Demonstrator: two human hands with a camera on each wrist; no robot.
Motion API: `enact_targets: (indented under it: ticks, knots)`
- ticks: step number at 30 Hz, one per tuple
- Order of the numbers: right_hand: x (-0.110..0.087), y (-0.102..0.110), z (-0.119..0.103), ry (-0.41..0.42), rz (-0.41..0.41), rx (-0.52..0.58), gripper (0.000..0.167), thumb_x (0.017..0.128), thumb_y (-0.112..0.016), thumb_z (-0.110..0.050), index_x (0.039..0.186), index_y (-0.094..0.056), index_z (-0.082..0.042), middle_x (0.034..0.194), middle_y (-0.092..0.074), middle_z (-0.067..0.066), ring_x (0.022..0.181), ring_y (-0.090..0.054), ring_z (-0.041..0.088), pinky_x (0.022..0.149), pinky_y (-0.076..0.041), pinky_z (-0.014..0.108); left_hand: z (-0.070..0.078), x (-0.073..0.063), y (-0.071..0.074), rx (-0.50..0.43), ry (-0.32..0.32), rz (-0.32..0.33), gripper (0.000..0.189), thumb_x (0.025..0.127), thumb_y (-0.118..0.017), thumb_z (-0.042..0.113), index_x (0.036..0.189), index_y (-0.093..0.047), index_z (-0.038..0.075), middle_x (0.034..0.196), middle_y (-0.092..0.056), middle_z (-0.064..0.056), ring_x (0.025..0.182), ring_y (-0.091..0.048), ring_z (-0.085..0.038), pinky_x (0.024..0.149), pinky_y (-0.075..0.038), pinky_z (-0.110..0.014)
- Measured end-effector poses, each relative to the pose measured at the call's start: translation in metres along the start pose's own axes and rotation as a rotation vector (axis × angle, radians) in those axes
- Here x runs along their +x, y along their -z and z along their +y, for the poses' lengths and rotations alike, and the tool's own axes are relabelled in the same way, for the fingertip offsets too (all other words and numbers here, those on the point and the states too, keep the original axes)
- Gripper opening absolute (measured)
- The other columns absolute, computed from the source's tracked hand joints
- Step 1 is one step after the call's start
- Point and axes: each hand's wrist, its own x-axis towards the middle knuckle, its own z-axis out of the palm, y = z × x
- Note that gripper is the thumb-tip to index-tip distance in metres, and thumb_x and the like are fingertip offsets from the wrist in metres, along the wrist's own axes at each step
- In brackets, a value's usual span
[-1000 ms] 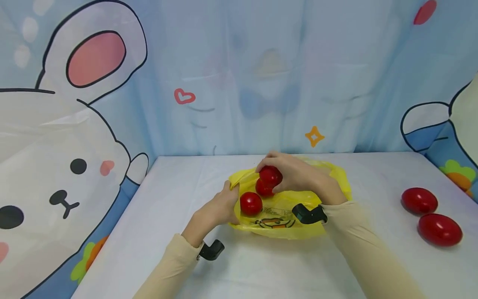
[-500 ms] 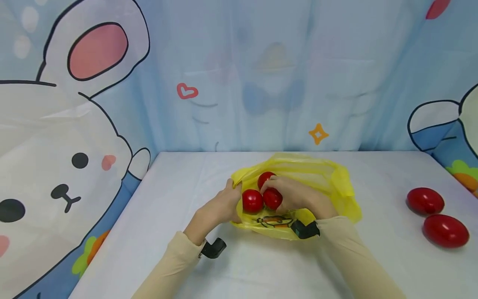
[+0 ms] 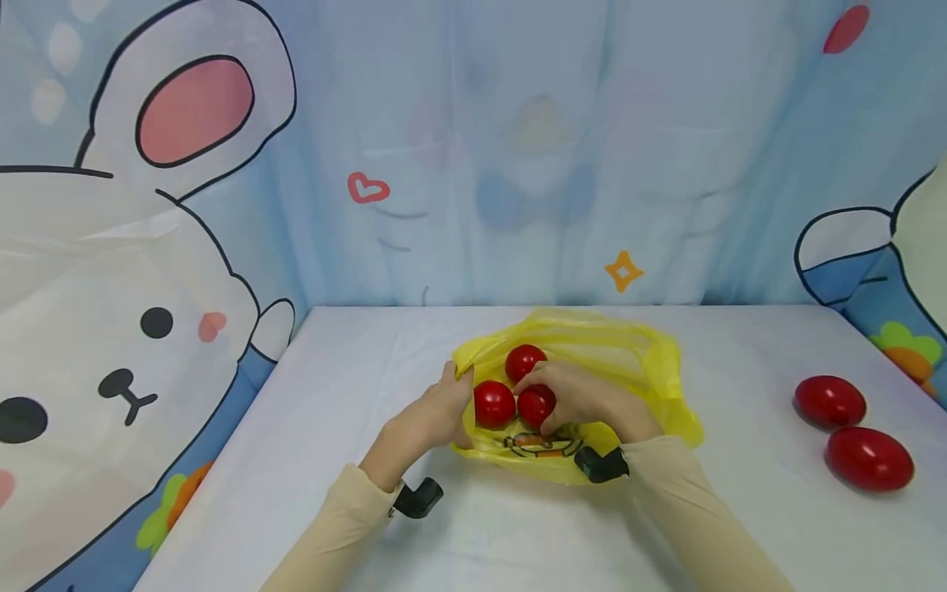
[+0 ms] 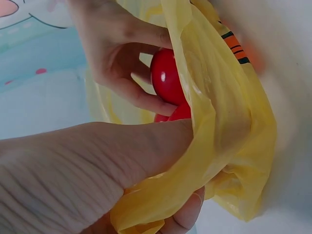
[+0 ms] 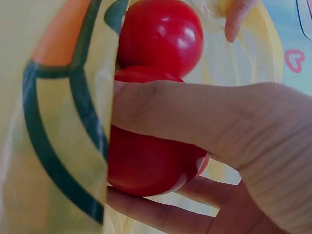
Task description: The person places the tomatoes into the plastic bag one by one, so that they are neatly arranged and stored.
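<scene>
A yellow plastic bag (image 3: pixel 614 337) lies on its side with its mouth towards the left. My left hand (image 3: pixel 431 415) pinches the bag's rim, thumb inside and fingers outside in the left wrist view. Reaching into the bag, my right hand (image 3: pixel 580 399) grips a glossy red ball (image 3: pixel 536 406), with the thumb across its top in the right wrist view. Two more red balls rest in the bag: one (image 3: pixel 494 404) close to the left hand, the other (image 3: pixel 524 362) farther back. Part of the held ball is hidden behind the bag's film (image 5: pixel 63 146).
Two more shiny red balls, a farther one (image 3: pixel 830 401) and a nearer one (image 3: pixel 869 458), sit close together at the right of the white-covered table (image 3: pixel 296 460). A blue cartoon curtain (image 3: pixel 473 148) hangs behind the table.
My right hand has lowered the red ball from above the others down to the near side of the bag, beside them. The left hand keeps its hold on the rim.
</scene>
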Motion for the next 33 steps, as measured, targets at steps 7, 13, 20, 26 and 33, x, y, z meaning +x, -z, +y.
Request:
enact_targets:
  ticks: [7,13,20,26,33]
  knots:
    - [-0.003,-0.003,0.003,-0.01,0.012,0.037,0.051,0.076,-0.093,-0.005,0.124,-0.075,-0.008,0.13,-0.066,0.016,0.121,-0.058,0.039,0.098,-0.056,0.053,0.001,0.001,-0.002,0.013,-0.017,-0.001,0.106,0.079,-0.093,0.008,0.161,-0.029,-0.006,0.159,-0.028,-0.03,0.106,-0.065,-0.034,0.089,-0.058,-0.036]
    - [-0.005,-0.002,0.005,0.0,0.012,0.038,0.053,0.075,-0.093,-0.004,0.124,-0.074,-0.007,0.129,-0.066,0.016,0.12,-0.057,0.039,0.097,-0.056,0.053,0.005,0.003,0.0,0.029,-0.018,-0.001,0.105,0.079,-0.093,0.008,0.161,-0.029,-0.006,0.16,-0.026,-0.031,0.112,-0.065,-0.039,0.094,-0.057,-0.04]
    - [-0.009,0.002,0.006,0.027,0.008,0.014,0.053,0.077,-0.093,-0.005,0.126,-0.073,-0.007,0.13,-0.065,0.016,0.121,-0.058,0.038,0.098,-0.056,0.053,0.008,0.003,0.003,0.029,-0.035,0.006,0.105,0.078,-0.094,0.008,0.161,-0.03,-0.007,0.158,-0.028,-0.032,0.106,-0.066,-0.036,0.091,-0.058,-0.039]
    - [-0.025,0.01,0.002,0.11,0.08,0.055,0.057,0.08,-0.09,-0.003,0.132,-0.067,0.0,0.135,-0.061,0.021,0.124,-0.056,0.042,0.098,-0.055,0.053,0.008,0.004,0.003,0.045,-0.05,0.014,0.105,0.077,-0.094,0.008,0.16,-0.031,-0.008,0.153,-0.033,-0.03,0.093,-0.066,-0.03,0.084,-0.059,-0.034]
    - [-0.074,0.052,-0.014,0.121,0.226,0.05,0.063,0.084,-0.087,-0.005,0.142,-0.063,-0.012,0.139,-0.059,0.016,0.12,-0.059,0.038,0.088,-0.06,0.054,0.007,0.004,0.004,0.031,-0.048,0.011,0.106,0.079,-0.093,0.006,0.161,-0.028,-0.007,0.157,-0.028,-0.032,0.097,-0.066,-0.032,0.089,-0.059,-0.037]
